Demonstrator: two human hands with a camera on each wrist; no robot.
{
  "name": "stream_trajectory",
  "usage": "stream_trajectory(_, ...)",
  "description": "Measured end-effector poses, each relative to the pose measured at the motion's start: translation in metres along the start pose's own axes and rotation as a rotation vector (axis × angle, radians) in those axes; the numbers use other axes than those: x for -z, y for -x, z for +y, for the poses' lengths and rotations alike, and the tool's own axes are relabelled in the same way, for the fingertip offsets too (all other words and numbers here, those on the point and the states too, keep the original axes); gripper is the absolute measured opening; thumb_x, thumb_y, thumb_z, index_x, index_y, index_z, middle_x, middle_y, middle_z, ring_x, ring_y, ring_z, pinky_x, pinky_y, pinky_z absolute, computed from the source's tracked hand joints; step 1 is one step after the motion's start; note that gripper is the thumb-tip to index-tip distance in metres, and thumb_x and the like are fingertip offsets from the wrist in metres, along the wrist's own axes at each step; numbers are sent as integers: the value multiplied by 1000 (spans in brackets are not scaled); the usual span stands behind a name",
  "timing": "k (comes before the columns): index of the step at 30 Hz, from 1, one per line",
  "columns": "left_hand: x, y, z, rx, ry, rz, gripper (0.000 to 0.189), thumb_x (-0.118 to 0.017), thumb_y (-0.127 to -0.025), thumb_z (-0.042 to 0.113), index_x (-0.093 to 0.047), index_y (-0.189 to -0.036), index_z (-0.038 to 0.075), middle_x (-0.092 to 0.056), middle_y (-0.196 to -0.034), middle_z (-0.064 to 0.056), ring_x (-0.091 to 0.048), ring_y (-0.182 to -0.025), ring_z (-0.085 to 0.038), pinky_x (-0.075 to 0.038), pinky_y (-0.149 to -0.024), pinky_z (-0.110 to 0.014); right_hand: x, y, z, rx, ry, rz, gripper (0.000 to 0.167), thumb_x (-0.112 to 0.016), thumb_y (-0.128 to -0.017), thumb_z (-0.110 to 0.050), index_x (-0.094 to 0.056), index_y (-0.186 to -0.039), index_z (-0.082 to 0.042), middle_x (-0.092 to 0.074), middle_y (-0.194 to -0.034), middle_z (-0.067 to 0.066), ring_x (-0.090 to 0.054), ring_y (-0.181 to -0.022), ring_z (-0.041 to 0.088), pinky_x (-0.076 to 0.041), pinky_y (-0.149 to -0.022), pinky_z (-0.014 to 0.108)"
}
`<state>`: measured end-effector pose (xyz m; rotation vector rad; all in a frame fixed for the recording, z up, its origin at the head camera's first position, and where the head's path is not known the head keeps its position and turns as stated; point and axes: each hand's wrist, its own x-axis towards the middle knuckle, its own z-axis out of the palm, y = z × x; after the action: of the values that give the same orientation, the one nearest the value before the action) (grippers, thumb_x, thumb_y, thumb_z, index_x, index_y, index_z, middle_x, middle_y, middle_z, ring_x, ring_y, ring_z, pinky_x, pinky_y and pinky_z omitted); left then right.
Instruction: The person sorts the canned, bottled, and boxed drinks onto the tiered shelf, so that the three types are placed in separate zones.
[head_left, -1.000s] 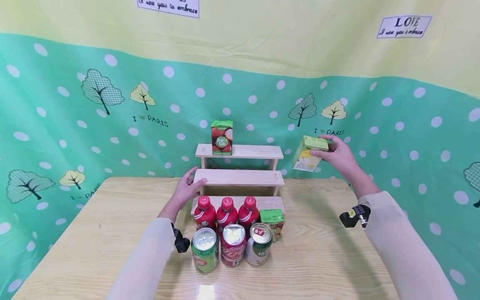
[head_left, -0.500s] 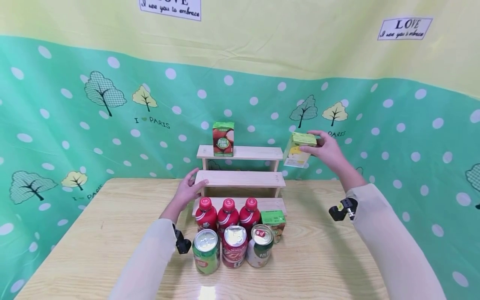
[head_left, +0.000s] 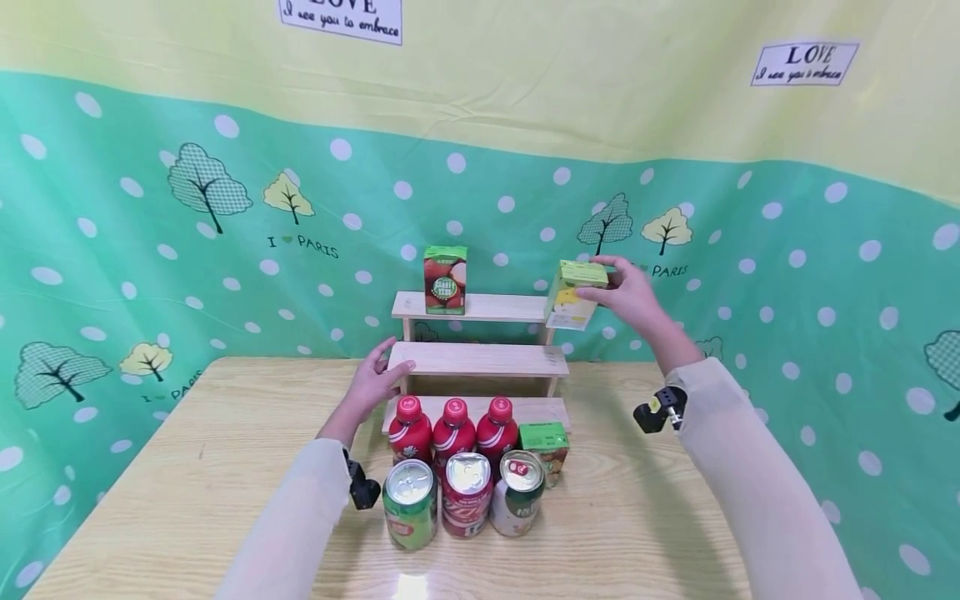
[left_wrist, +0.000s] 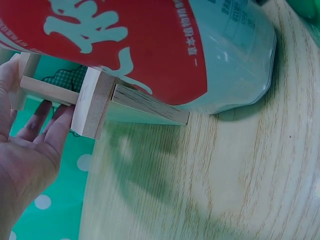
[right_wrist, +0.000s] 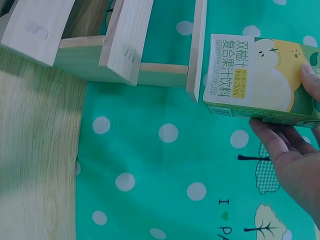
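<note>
My right hand (head_left: 632,294) pinches a green-and-yellow juice carton (head_left: 576,292) between thumb and fingers, over the right end of the top tier. In the right wrist view, the juice carton (right_wrist: 250,75) has its base close to the top board; whether they touch I cannot tell. My left hand (head_left: 372,379) grips the left end of the three-tier wooden shelf (head_left: 480,358) at the middle board. Thumb and fingers lie on either side of the wood in the left wrist view. A red-and-green juice carton (head_left: 446,282) stands upright on the top tier's left part.
Three red bottles (head_left: 454,433) stand before the bottom tier, beside a green-topped carton (head_left: 546,450). In front of them is a row of a green can (head_left: 410,504), a red can (head_left: 467,496) and a white-and-green can (head_left: 517,493). A patterned cloth (head_left: 480,192) hangs behind the table (head_left: 187,467).
My right hand has carried the green-and-yellow juice carton leftward, from beside the shelf to above the top tier's right end, turning it more upright. The left hand stays on the shelf.
</note>
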<state>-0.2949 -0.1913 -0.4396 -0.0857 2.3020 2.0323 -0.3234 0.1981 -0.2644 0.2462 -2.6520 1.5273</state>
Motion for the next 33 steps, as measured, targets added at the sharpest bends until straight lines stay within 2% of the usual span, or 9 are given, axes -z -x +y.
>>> stream_trajectory(10, -2, 1, 2, 2, -5, -3, 79, -64, -87, 36, -18, -150, 26, -25, -152, -23, -37, -134, -40, -43, -100, -54, -13, -4, -5, 5, -34, -14, 71, -74, -81, -27, -37, -141, -18, -54, -125, 14, -55, -111, 25, -48, -98, 41)
stream_trajectory(15, -1, 1, 2, 8, -23, 1, 81, -64, -86, 40, -16, -150, 27, -23, -152, -22, -33, -135, -41, -41, -102, -54, -21, -6, -12, 31, -43, -24, 71, -74, -81, -25, -37, -140, -15, -54, -124, 15, -56, -109, 27, -49, -97, 44)
stream_trajectory(21, 1, 1, 0, 12, -32, 5, 81, -64, -87, 40, -16, -150, 27, -25, -152, -22, -34, -135, -41, -42, -101, -53, -32, -9, -18, 31, -40, -17, 70, -74, -81, -24, -38, -140, -14, -56, -125, 15, -56, -110, 26, -50, -95, 42)
stream_trajectory(27, 0, 3, 2, 3, -30, 8, 80, -64, -87, 39, -17, -150, 26, -26, -151, -22, -35, -134, -41, -42, -101, -54, -38, -12, -22, 45, -31, -18, 70, -74, -81, -24, -38, -140, -15, -57, -119, 15, -57, -105, 25, -51, -87, 38)
stream_trajectory(33, -1, 4, 3, 11, -34, 7, 80, -64, -87, 39, -17, -150, 26, -26, -151, -22, -35, -134, -41, -43, -100, -53, -46, -13, -24, 54, -43, -24, 67, -72, -82, -21, -39, -139, -13, -57, -119, 16, -56, -105, 26, -51, -89, 39)
